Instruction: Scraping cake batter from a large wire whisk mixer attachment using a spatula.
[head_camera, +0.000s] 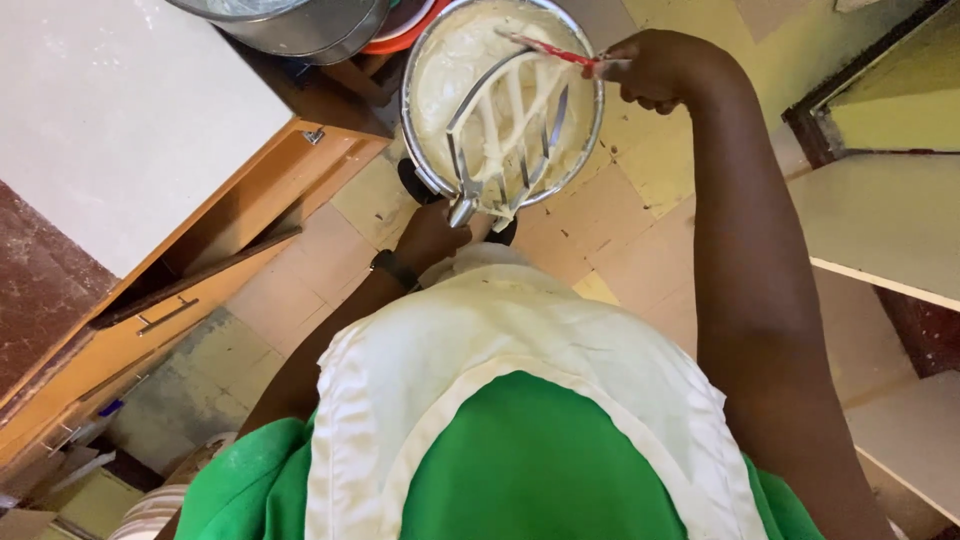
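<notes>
Left hand (432, 232) is gripping the shaft of the beater (505, 130), holding it over the bowl (425, 165) of batter (455, 60). Right hand (655, 68) is pinching a red spatula (550, 50), scraping the blades. Beater: stiff metal, prob. heavy and slippery w/ batter, so best held at bare shaft near bowl rim.

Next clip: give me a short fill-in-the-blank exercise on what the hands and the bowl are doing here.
1. The left hand grips the stem of a metal mixer ____ held over the bowl.
2. The right hand holds a spatula whose handle is coloured ____.
3. The steel bowl contains pale ____.
4. The bowl stands on the tiled ____, beside a wooden cabinet.

Missing words: beater; red; batter; floor
</notes>
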